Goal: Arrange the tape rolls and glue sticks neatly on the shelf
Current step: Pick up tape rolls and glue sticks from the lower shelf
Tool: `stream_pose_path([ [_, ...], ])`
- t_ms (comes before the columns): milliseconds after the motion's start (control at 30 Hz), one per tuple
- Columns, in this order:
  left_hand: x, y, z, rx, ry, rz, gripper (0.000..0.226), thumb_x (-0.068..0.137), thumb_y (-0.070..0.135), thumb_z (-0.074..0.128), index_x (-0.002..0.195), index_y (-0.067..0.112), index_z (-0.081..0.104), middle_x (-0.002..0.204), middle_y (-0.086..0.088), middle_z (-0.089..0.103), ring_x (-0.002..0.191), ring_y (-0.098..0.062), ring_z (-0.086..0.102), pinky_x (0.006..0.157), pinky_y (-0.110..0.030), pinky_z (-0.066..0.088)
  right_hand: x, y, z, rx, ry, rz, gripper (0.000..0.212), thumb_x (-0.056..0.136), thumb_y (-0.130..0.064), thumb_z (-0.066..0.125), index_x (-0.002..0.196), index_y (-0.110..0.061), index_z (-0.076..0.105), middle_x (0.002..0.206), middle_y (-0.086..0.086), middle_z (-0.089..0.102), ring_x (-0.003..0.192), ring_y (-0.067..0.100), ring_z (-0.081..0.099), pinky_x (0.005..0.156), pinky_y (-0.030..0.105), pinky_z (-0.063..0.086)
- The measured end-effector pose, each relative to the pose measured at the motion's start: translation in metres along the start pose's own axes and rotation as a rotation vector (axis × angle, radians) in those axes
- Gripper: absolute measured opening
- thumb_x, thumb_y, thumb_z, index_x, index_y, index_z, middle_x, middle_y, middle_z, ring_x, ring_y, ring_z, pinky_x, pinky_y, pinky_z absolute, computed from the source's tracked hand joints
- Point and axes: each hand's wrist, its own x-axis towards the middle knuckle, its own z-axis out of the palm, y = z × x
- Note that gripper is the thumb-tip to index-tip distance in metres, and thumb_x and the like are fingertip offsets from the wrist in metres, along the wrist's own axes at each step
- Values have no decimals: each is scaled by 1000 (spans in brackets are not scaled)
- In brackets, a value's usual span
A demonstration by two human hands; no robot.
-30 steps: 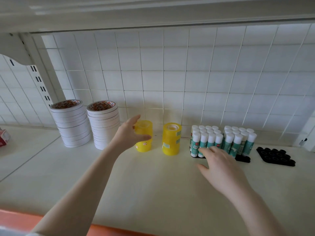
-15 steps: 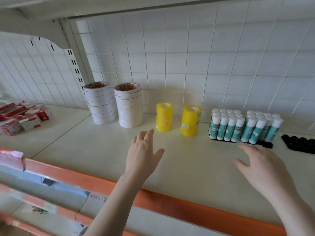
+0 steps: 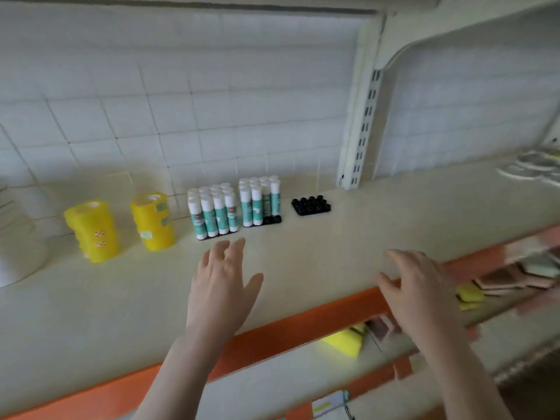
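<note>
Two stacks of yellow tape rolls, one on the left (image 3: 92,230) and one on the right (image 3: 154,220), stand at the back of the cream shelf (image 3: 333,247). Beside them are two blocks of green glue sticks with white caps, the left block (image 3: 213,212) and the right block (image 3: 260,201), each in a black holder. An empty black holder (image 3: 311,204) lies to their right. My left hand (image 3: 222,283) hovers flat over the shelf in front of the glue sticks, holding nothing. My right hand (image 3: 418,286) hangs above the orange front edge (image 3: 288,331) with relaxed fingers, also holding nothing.
White tape stacks (image 3: 15,237) show blurred at the far left. A slotted upright (image 3: 362,131) divides the white grid back wall. Lower shelves at the right hold yellow (image 3: 345,341) and pink packs (image 3: 509,280). White items (image 3: 536,168) lie at the far right.
The view has swung to the right, so the tape and glue sticks now sit further left. Both hands have drawn back toward the shelf's front edge, still holding nothing.
</note>
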Motion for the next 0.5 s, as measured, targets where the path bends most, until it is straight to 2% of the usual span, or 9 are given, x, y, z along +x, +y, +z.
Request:
stream_pose_path([
  [100, 11, 64, 31, -31, -51, 100, 63, 89, 43, 54, 144, 23, 29, 143, 0, 34, 131, -20, 30, 103, -32, 31, 2, 65, -20, -32, 2, 90, 36, 77, -23, 71, 107, -5, 65, 100, 15, 65, 93, 36, 61, 78, 46, 51],
  [200, 21, 141, 67, -71, -70, 188, 63, 89, 42, 55, 143, 24, 29, 143, 0, 34, 132, -19, 29, 103, -32, 31, 6, 136, -43, -31, 16, 167, 39, 86, -32, 61, 121, -15, 58, 114, 4, 61, 104, 22, 58, 86, 39, 50],
  [333, 30, 260, 123, -155, -89, 248, 62, 88, 38, 56, 143, 24, 31, 141, 0, 35, 130, -20, 30, 103, -31, 31, 24, 246, -74, -53, 25, 194, 37, 89, -36, 55, 123, -25, 50, 115, -5, 57, 103, 11, 55, 88, 28, 46],
  [500, 38, 390, 189, -222, -171, 266, 61, 87, 34, 60, 142, 23, 35, 139, -3, 39, 127, -23, 35, 102, -31, 30, 60, 378, -109, -123, 1, 263, 36, 92, -38, 50, 126, -25, 50, 118, -7, 56, 107, 10, 53, 90, 26, 41],
])
